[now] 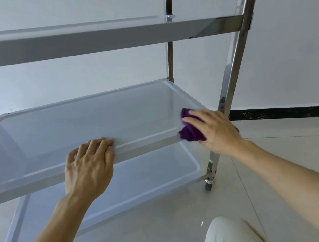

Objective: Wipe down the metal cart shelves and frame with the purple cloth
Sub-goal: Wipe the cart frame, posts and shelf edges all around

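A three-tier metal cart fills the view, with a top shelf (82,43), a middle shelf (73,128) and a bottom shelf (123,187). My left hand (89,167) grips the front rim of the middle shelf, fingers curled over its edge. At that shelf's front right corner, my right hand (215,129) presses the bunched purple cloth (190,133) against the rim, fingers curled over the cloth. Just right of this hand rises the shiny frame post (236,64).
The cart stands on a pale tiled floor (282,154) against a white wall with a dark baseboard (276,113). A caster wheel (209,184) sits under the front right post. My knee in light trousers (232,237) is at the bottom.
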### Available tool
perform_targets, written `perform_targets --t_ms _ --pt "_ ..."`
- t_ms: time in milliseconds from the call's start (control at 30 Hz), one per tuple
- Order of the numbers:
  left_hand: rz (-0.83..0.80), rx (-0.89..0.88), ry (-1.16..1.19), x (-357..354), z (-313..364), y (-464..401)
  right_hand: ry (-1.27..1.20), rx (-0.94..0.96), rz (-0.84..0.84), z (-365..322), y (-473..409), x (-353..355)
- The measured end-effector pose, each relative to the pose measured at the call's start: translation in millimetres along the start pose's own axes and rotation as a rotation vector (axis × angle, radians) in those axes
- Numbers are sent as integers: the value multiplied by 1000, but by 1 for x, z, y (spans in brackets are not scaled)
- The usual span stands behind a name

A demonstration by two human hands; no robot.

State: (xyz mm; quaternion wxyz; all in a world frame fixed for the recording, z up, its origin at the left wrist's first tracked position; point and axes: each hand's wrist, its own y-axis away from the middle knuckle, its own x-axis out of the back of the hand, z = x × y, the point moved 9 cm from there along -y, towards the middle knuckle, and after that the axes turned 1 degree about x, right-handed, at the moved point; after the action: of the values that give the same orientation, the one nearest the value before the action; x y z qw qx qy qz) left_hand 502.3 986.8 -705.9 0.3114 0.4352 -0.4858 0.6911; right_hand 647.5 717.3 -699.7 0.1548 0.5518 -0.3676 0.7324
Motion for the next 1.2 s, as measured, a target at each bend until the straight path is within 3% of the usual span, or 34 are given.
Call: perform_targets --t_ms 133,467,667,833,967,1100,1200 --pt "-1 13 2 -4 8 -4 53 -93 16 8 0 -3" --pt "-21 36 28 -14 12 -16 63 44 47 -132 -52 -14" --pt "-76 -58 114 -7 -2 -12 17 57 47 -110 -56 -18" --pt "-2 -99 21 14 -33 17 -41 59 46 -80 -61 -20" --pt "17 23 -61 32 -83 23 -58 47 18 -53 -66 -24" --pt "-165 187 -199 26 -131 30 -41 27 37 -33 -68 -29" --pt "-192 209 -199 14 -133 35 -9 16 107 -32 -63 -31"
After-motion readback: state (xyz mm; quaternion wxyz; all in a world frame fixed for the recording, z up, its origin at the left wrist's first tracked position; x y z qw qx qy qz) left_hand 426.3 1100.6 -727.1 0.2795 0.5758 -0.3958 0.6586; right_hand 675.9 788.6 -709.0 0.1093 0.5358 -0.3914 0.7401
